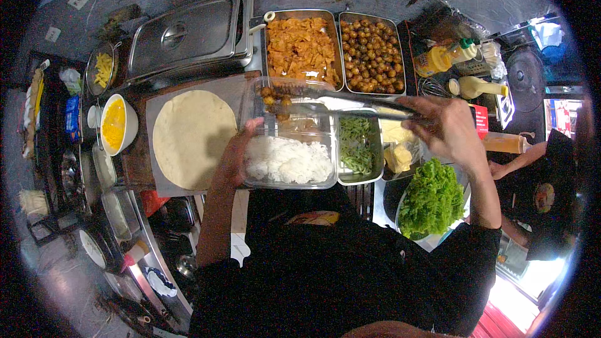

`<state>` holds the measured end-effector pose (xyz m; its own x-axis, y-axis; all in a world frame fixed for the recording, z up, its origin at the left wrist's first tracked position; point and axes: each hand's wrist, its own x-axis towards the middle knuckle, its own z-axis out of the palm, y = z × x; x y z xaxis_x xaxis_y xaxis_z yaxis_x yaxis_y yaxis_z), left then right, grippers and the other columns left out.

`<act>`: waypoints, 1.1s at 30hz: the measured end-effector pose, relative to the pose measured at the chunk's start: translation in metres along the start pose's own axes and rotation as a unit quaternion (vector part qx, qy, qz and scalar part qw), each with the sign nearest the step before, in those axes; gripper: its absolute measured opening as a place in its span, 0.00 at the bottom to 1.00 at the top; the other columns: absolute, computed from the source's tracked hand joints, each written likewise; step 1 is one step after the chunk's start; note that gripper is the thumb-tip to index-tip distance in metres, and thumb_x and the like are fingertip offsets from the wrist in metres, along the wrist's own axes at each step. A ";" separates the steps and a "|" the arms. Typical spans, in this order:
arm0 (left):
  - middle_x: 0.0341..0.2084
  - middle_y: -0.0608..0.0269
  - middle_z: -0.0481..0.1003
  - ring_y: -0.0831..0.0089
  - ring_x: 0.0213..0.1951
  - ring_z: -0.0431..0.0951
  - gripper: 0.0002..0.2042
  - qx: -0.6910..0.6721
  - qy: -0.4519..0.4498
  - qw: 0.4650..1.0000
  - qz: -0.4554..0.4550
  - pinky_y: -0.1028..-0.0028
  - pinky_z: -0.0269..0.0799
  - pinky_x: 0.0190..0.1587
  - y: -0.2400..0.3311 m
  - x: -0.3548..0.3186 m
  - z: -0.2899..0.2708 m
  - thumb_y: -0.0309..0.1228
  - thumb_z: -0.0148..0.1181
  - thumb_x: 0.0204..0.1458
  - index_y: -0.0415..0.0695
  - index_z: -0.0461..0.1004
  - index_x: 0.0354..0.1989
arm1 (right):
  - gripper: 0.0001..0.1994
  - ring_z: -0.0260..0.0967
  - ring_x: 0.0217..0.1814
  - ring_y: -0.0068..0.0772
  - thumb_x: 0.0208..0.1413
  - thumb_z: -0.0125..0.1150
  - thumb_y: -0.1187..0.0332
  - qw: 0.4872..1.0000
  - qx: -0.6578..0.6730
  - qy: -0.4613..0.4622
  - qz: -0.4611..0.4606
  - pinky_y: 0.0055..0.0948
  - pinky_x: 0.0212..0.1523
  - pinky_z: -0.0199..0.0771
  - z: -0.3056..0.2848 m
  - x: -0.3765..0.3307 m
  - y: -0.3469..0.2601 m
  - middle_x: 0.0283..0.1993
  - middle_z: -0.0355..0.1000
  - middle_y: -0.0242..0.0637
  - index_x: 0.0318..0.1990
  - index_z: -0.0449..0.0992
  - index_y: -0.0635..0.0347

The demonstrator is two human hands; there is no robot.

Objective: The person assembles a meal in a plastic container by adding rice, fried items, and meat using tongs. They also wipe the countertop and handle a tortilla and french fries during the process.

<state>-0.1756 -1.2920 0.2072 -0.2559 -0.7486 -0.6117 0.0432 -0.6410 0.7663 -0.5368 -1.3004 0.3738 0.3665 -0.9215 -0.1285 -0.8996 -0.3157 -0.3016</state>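
My left hand [239, 153] grips the side of a clear plastic takeaway container [250, 181]. White rice [289, 161] fills its near compartment, and a few small browned potatoes [275, 101] sit in the far one. Over that far part reaches a long metal utensil [350, 107], blurred by motion, whose dark handle is in my closed right hand [443, 126]; whether it is a spoon or tongs cannot be made out. Just beyond the container stand a metal tray of orange-sauced pieces [302, 50] and a tray of round browned potatoes [372, 56].
Left of the container, a flatbread [195, 139] lies on paper, beside a white bowl of shredded yellow cheese [116, 126]. Shredded greens [357, 144], yellow pieces [397, 150] and lettuce [431, 200] are at the right. A lidded steel pan [184, 37] stands far left. Another person's arm [523, 161] reaches in.
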 end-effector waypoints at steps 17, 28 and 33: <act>0.60 0.53 0.66 0.61 0.58 0.68 0.25 0.257 0.075 0.947 0.178 0.65 0.65 0.58 -0.036 -0.038 -0.057 0.47 0.37 0.66 0.45 0.62 0.64 | 0.20 0.66 0.17 0.21 0.55 0.62 0.52 0.977 0.028 0.001 0.213 0.23 0.18 0.64 0.128 0.117 0.192 0.21 0.72 0.33 0.39 0.78 0.65; 0.60 0.53 0.65 0.63 0.56 0.69 0.21 0.355 0.091 0.908 0.200 0.66 0.68 0.56 -0.026 -0.048 -0.050 0.35 0.44 0.63 0.46 0.62 0.64 | 0.15 0.63 0.15 0.20 0.56 0.62 0.55 0.928 0.260 -0.072 0.256 0.22 0.13 0.58 0.080 0.129 0.117 0.21 0.71 0.30 0.33 0.76 0.60; 0.61 0.51 0.65 0.62 0.60 0.67 0.26 0.278 0.079 0.939 0.187 0.65 0.62 0.61 -0.027 -0.044 -0.051 0.21 0.50 0.54 0.45 0.61 0.64 | 0.14 0.64 0.15 0.20 0.56 0.62 0.57 0.913 0.300 -0.093 0.260 0.22 0.13 0.60 0.088 0.139 0.125 0.21 0.72 0.30 0.33 0.76 0.60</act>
<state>-0.1157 -1.2500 0.2034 -0.1739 -0.9477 -0.2675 -0.4209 -0.1740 0.8902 -0.5776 -1.4478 0.2347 0.0116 -0.8394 -0.5434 -0.6927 0.3852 -0.6098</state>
